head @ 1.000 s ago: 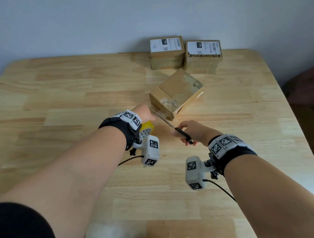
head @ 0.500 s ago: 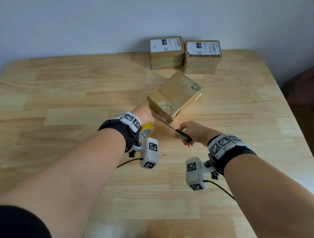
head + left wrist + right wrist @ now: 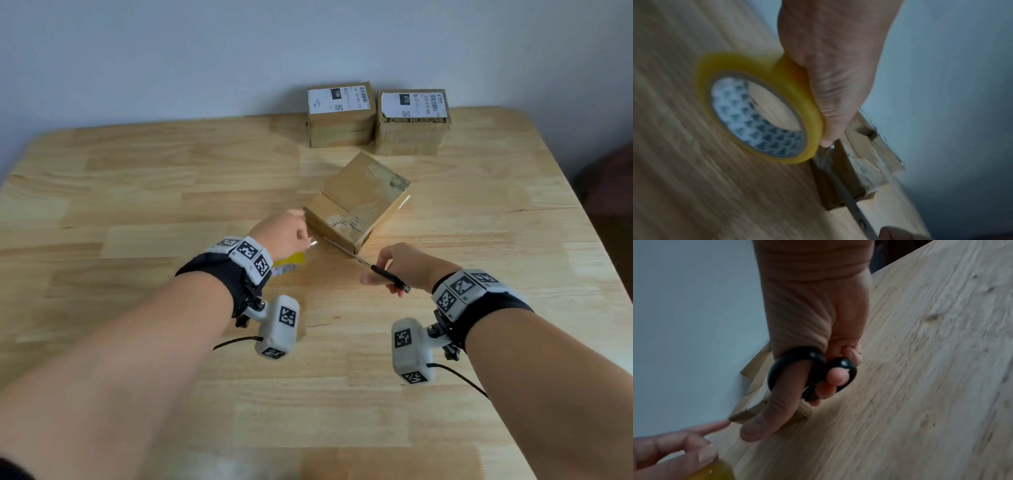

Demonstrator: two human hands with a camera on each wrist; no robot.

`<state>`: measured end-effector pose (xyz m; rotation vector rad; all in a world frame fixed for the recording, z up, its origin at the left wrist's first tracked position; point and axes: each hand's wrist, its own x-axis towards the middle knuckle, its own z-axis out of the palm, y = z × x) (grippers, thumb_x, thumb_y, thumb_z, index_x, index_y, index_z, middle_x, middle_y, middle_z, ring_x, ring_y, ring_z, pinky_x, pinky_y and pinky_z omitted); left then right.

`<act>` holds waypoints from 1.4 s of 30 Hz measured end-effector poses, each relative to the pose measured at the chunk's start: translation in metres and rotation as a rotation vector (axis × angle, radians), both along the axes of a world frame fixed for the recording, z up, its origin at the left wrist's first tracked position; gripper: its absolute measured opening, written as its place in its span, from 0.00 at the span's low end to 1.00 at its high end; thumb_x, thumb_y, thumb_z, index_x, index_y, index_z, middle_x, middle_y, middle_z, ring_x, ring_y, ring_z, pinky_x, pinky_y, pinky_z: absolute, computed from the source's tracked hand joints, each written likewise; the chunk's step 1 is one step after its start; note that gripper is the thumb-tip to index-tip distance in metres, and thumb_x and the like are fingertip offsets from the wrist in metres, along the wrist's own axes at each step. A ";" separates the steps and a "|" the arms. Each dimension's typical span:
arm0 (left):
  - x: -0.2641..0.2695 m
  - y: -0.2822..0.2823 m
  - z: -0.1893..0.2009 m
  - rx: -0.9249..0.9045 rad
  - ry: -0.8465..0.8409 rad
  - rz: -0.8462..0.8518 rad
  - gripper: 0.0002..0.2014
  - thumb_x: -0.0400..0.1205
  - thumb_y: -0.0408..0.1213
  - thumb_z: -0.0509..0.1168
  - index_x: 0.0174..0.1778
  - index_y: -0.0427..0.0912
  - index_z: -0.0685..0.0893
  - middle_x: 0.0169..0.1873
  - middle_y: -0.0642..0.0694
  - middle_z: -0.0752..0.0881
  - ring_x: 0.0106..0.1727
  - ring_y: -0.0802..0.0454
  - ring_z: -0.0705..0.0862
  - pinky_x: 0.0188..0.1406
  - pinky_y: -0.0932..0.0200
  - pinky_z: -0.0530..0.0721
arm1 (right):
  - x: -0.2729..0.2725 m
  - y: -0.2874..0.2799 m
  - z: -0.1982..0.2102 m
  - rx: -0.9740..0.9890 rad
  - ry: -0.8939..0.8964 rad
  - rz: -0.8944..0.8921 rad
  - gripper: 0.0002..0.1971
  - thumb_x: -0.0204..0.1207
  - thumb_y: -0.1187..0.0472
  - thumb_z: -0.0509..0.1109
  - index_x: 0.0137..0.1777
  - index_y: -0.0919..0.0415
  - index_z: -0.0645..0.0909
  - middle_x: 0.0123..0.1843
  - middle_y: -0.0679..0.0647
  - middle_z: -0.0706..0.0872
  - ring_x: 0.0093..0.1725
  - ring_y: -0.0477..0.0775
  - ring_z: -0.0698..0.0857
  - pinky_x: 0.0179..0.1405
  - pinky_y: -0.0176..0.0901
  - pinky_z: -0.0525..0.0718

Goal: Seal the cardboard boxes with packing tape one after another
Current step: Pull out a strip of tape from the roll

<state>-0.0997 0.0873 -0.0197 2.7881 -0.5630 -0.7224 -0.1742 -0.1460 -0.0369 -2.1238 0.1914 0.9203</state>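
Note:
A brown cardboard box (image 3: 359, 202) sits turned at an angle in the middle of the wooden table (image 3: 137, 192), clear tape shining on its top. My left hand (image 3: 286, 233) grips a yellow roll of packing tape (image 3: 760, 116) just left of the box's near corner, a short clear strip running from the roll toward the box (image 3: 849, 170). My right hand (image 3: 400, 267) holds black-handled scissors (image 3: 373, 269), thumb and fingers through the loops (image 3: 813, 373). The blades (image 3: 840, 186) lie along the box's near side, close to the tape strip. The roll (image 3: 289, 267) is mostly hidden behind my left wrist in the head view.
Two more cardboard boxes with white shipping labels, one (image 3: 339, 116) beside the other (image 3: 412, 121), stand at the table's far edge against the grey wall. The table's right edge (image 3: 561, 192) drops off to a dark area.
Both hands have moved forward toward the box. The scissor blades now reach along the box's near side by the tape strip, and the left hand sits closer to the box corner.

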 end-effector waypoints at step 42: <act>-0.015 -0.001 0.009 -0.162 -0.241 -0.036 0.09 0.84 0.44 0.62 0.46 0.42 0.82 0.62 0.54 0.77 0.28 0.50 0.74 0.35 0.54 0.77 | -0.032 0.028 -0.012 -0.657 -0.530 0.269 0.18 0.82 0.48 0.60 0.65 0.56 0.78 0.58 0.52 0.79 0.56 0.54 0.78 0.53 0.45 0.80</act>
